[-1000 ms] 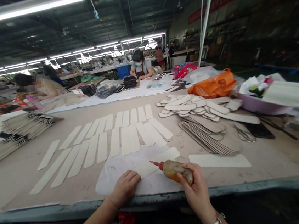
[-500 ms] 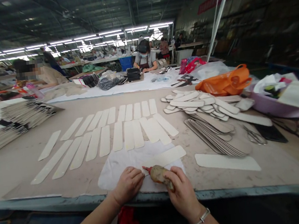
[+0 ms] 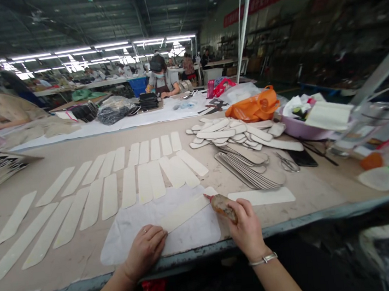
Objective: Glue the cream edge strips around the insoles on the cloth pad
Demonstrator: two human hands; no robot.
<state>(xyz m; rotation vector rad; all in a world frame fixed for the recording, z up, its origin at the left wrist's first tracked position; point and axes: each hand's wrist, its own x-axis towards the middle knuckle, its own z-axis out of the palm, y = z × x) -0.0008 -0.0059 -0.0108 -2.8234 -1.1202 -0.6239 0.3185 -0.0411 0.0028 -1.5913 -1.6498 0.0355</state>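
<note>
A cream-coloured strip (image 3: pixel 184 212) with rounded ends lies slantwise on a white cloth (image 3: pixel 121 239) near the table's front edge. At its left end, my left hand (image 3: pixel 147 248) is closed, fingers together, holding it down. In my right hand (image 3: pixel 246 225) is a stained glue bottle (image 3: pixel 223 207) with a red nozzle. The bottle is tilted, its nozzle tip at the strip's right end; whether it touches cannot be told. My fingers hide the bottle's rear part. Another cream strip (image 3: pixel 264 197) lies flat just beyond my right hand.
Rows of cream strips (image 3: pixel 109 196) cover the table's left and middle. To the right are a fanned stack of edged pieces (image 3: pixel 247 170), a loose heap (image 3: pixel 227 130), scissors (image 3: pixel 288 163), an orange bag (image 3: pixel 254 106) and a purple basin (image 3: pixel 307 126). A person (image 3: pixel 161 79) sits across the table.
My right hand has carried the glue bottle's nozzle from the strip's left end to its right end. My left hand still holds the left end. The view has turned to the right.
</note>
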